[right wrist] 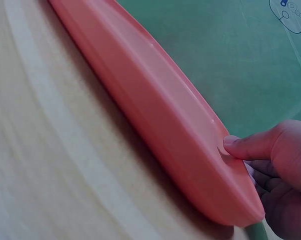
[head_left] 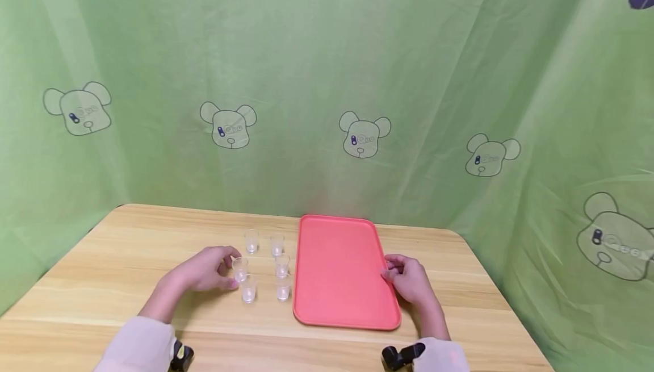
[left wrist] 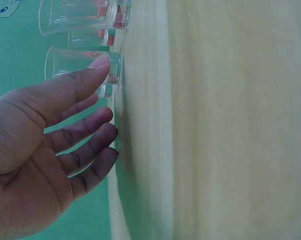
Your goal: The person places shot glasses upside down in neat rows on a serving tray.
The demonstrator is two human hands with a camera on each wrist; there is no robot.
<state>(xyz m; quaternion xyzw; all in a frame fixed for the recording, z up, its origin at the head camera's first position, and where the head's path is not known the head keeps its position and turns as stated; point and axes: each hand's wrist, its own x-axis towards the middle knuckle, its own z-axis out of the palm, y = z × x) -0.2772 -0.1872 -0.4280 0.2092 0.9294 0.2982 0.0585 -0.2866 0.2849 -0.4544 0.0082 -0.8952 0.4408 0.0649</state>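
Note:
My left hand (head_left: pixel 209 270) is beside the nearest clear shot glass (head_left: pixel 240 270), thumb and forefinger parted at its left side. In the left wrist view, the thumb overlaps one small glass (left wrist: pixel 80 62) and the other fingers are loosely bent; whether the skin touches the glass is hard to tell. My right hand (head_left: pixel 411 281) pinches the right rim of a red rectangular tray (head_left: pixel 342 275), thumb on top. The right wrist view has the thumb over the rim of the tray (right wrist: pixel 165 110), the other fingers partly hidden behind it.
Several more shot glasses, among them a front one (head_left: pixel 248 291) and a back one (head_left: pixel 277 245), stand upright in two rough columns left of the tray. They are on a wooden table (head_left: pixel 245 338). A green curtain (head_left: pixel 296 76) with bear prints hangs behind and at the sides.

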